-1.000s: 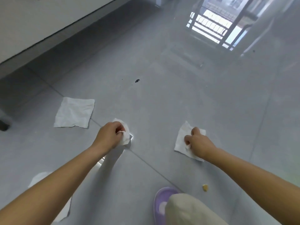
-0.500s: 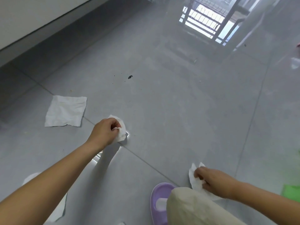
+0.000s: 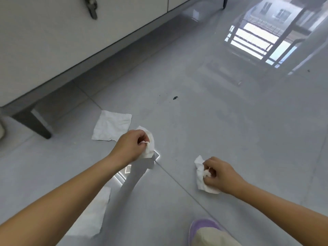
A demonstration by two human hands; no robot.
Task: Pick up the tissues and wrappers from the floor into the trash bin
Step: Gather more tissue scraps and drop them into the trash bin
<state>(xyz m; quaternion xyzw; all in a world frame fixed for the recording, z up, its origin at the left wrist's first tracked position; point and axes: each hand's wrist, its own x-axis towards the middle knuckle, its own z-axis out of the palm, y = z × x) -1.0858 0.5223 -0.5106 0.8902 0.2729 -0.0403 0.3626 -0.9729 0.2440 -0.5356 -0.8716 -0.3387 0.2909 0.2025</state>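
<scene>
My left hand (image 3: 132, 145) grips a crumpled white tissue (image 3: 150, 143) just above the grey tiled floor. My right hand (image 3: 221, 174) holds a second crumpled white tissue (image 3: 200, 172), bunched in its fingers, low over the floor at the right. A flat white tissue (image 3: 111, 126) lies on the floor just behind my left hand. Another flat tissue (image 3: 92, 215) lies under my left forearm, partly hidden by it. No trash bin is in view.
A white cabinet (image 3: 53, 41) on dark legs (image 3: 38, 125) stands at the left and back. A small dark speck (image 3: 175, 98) lies on the glossy floor. My purple slipper (image 3: 200, 228) and trouser leg are at the bottom edge.
My right hand has lifted its tissue and bunched it up, moving away from my leg. My left hand keeps its hold on the other tissue. The view has tilted up, showing the cabinet.
</scene>
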